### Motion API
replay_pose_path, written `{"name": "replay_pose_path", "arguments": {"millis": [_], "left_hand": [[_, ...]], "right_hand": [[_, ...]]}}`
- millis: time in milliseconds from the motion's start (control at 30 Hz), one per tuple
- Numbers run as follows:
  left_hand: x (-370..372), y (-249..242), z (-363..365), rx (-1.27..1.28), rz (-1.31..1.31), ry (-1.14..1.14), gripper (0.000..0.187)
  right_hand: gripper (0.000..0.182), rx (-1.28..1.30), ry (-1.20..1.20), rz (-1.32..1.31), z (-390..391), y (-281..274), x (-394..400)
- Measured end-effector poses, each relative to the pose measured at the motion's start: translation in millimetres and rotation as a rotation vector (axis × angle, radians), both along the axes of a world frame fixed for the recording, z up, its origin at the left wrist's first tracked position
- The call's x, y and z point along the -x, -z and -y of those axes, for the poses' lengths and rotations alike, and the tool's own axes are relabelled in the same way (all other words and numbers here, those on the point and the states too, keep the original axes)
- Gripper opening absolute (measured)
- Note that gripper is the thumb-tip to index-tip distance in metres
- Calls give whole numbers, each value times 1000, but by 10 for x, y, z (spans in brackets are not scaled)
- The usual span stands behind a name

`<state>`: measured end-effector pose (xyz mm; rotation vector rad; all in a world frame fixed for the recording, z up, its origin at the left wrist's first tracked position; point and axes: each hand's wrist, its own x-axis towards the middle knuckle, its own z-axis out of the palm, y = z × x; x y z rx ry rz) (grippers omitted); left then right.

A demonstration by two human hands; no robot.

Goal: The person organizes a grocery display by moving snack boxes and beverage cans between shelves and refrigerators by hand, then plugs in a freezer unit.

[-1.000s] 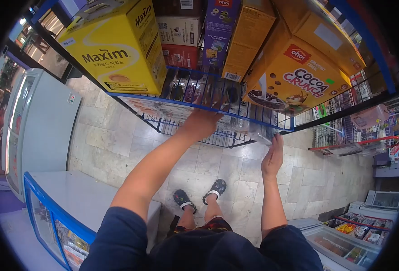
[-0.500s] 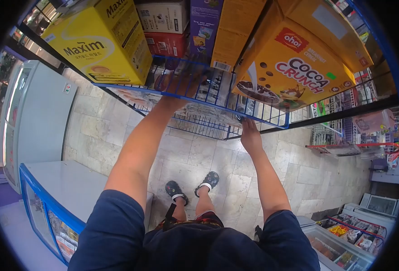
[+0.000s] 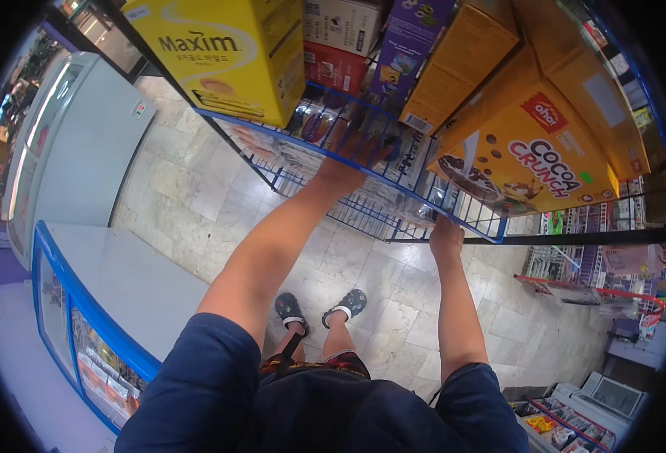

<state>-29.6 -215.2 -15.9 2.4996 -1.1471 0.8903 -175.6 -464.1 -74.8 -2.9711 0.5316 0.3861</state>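
My left hand [image 3: 348,155] reaches in beneath the blue wire shelf [image 3: 295,140], among clear-wrapped packs [image 3: 314,124] on the level below. The shelf's wires and shadow cover its fingers, so what it holds, if anything, I cannot tell. Low at the shelf's front right corner, my right hand [image 3: 446,235] is raised with its fingertips by the ends of the wrapped packs, mostly hidden from view. Above the hands, the wire shelf carries a yellow Maxim box [image 3: 219,64] on the left and a Cocoa Crunch cereal box [image 3: 525,155] on the right.
Between those boxes stand a purple box [image 3: 408,49], an orange box [image 3: 461,64] and a red box [image 3: 334,68]. A blue-edged freezer [image 3: 121,302] and a grey cabinet [image 3: 95,143] flank the tiled floor [image 3: 370,264] on my left. Another wire rack [image 3: 567,260] is at right.
The shelf and boxes have shifted right in view as my head turned. Both hands keep about the same places under the shelf, the left slightly further right along it.
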Motion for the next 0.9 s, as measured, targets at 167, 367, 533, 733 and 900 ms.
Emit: {"name": "replay_pose_path", "arguments": {"millis": [167,367,533,733,900], "left_hand": [[522,-134,-115,-65,-191,-28,51],[1766,27,-1272,-310,-787,117,56],[2749,-564,-2903,-202,-913,-480,42],[4219,-1491,-4745,245,-226,-1557,30],[5854,-923,-6020,714,6,-1990,46]], "right_hand": [[57,216,-208,197,-414,-461,-38],[73,1,-227,-37,-342,-127,-279],[80,-25,-219,79,-373,-59,-174],[64,-298,-576,-66,-1054,10,230],[60,-392,-1087,-347,-2312,-475,511]]}}
